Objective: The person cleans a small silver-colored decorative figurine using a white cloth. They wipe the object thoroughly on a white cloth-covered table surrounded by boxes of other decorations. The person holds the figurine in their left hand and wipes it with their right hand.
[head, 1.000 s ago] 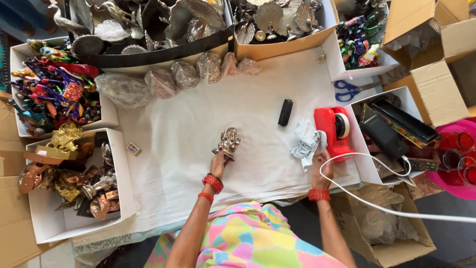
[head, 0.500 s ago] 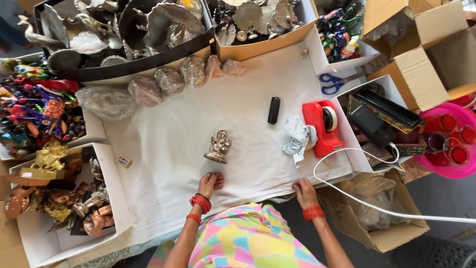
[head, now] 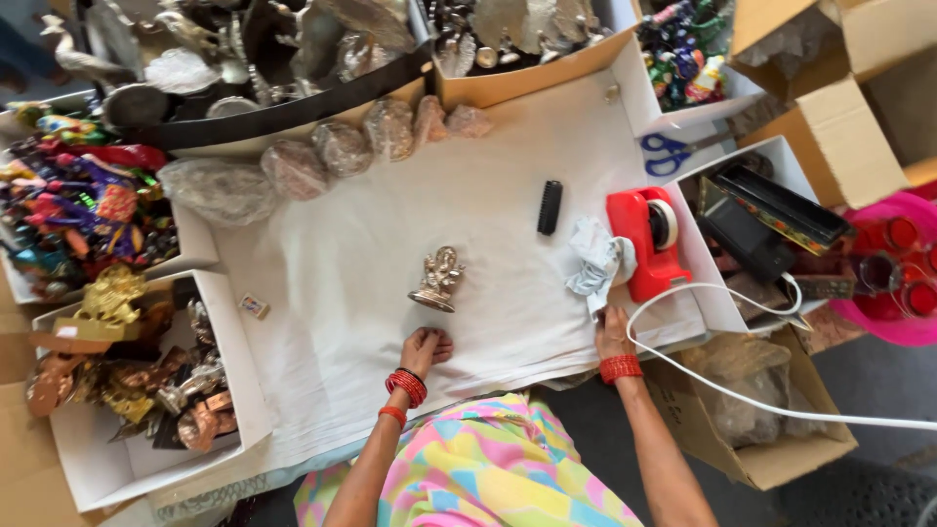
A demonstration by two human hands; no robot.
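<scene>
A silver-grey metal figurine (head: 438,278) stands on a plain white sheet (head: 361,234), with a black oblong object (head: 549,207) and a red tape dispenser (head: 644,244) holding a white roll to the right, and a pale bluish-white crumpled cloth (head: 593,262) beside it. Red bangles ring the wrists of the left hand (head: 424,348) and the right hand (head: 613,332), above a garment (head: 468,468) patterned in pink, yellow, green and blue patches. Far right lie blue-handled scissors (head: 669,151), a white cable (head: 742,390) and a pink tray (head: 893,273); at left, white boxes (head: 244,390) hold gold, copper and multicoloured trinkets.
</scene>
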